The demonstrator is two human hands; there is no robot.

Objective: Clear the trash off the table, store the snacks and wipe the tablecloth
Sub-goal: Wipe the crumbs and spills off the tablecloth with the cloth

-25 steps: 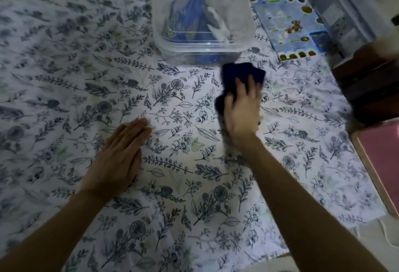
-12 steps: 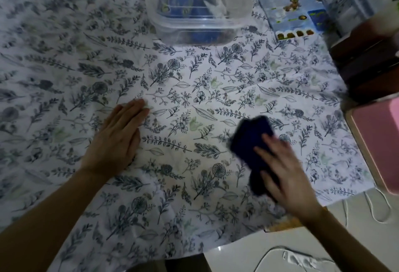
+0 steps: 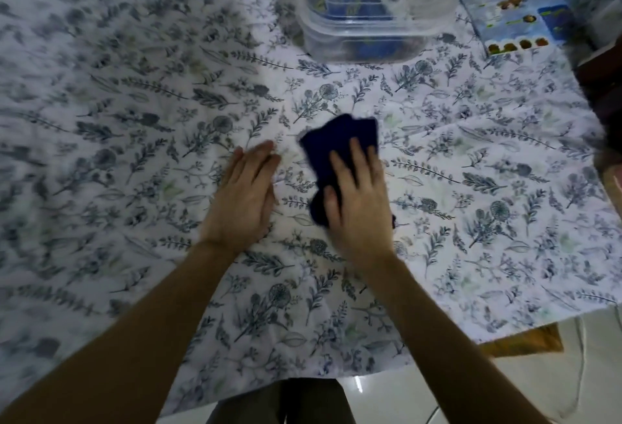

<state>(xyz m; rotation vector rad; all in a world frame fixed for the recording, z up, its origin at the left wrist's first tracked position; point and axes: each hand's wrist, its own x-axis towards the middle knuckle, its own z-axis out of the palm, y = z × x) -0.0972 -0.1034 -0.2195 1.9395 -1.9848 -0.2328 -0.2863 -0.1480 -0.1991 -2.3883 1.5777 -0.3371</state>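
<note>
now, r hand (image 3: 357,203) fingers (image 3: 356,162) straight atop navy cloth (image 3: 338,141), l hand (image 3: 242,199) flat on tablecloth (image 3: 478,167)

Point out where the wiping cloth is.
In the head view, the dark blue cloth lies mid-tablecloth, pressed under the right hand, just right of the left hand and nearer than the clear container.

Right hand (image 3: 356,211) presses dark blue cloth (image 3: 336,144) on tablecloth (image 3: 134,120) — left hand (image 3: 242,201) seemingly flat beside it.
</note>
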